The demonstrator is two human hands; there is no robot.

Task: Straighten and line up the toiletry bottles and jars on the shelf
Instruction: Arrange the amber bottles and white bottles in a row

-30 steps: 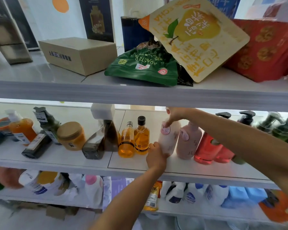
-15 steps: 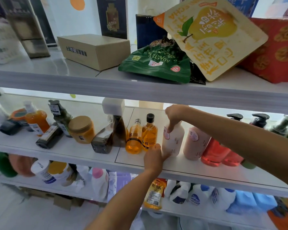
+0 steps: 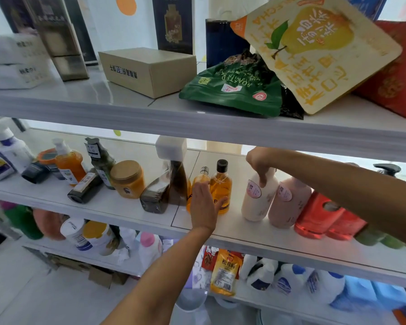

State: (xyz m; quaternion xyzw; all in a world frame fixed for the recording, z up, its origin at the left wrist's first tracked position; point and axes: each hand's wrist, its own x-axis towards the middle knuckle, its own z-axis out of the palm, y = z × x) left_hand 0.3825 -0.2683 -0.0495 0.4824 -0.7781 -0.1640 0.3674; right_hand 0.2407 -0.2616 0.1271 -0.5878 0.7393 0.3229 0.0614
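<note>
On the middle shelf (image 3: 117,207) my right hand (image 3: 259,164) grips the top of a cream bottle (image 3: 256,200) with a pink round label, standing upright. A pink bottle (image 3: 288,202) stands touching it on the right, then two red pump bottles (image 3: 319,216). My left hand (image 3: 203,205) lies with straight fingers against two amber bottles (image 3: 220,184), covering the left one's lower half. Left of them lean a brown wrapped bottle with a white cap (image 3: 174,181), an orange jar (image 3: 128,179), a dark green bottle (image 3: 101,158), a fallen black tube (image 3: 85,188) and an orange pump bottle (image 3: 68,163).
The upper shelf (image 3: 197,123) hangs low over the bottles, holding a cardboard box (image 3: 148,69), a green bag (image 3: 232,90) and a pear pouch (image 3: 314,50). The lower shelf holds white and blue bottles (image 3: 291,280) and a yellow packet (image 3: 224,270). White bottles (image 3: 7,156) stand far left.
My left hand has left the base of the cream bottle and moved left onto the amber bottles. The right hand stays on the cream bottle's top. The view has shifted right.
</note>
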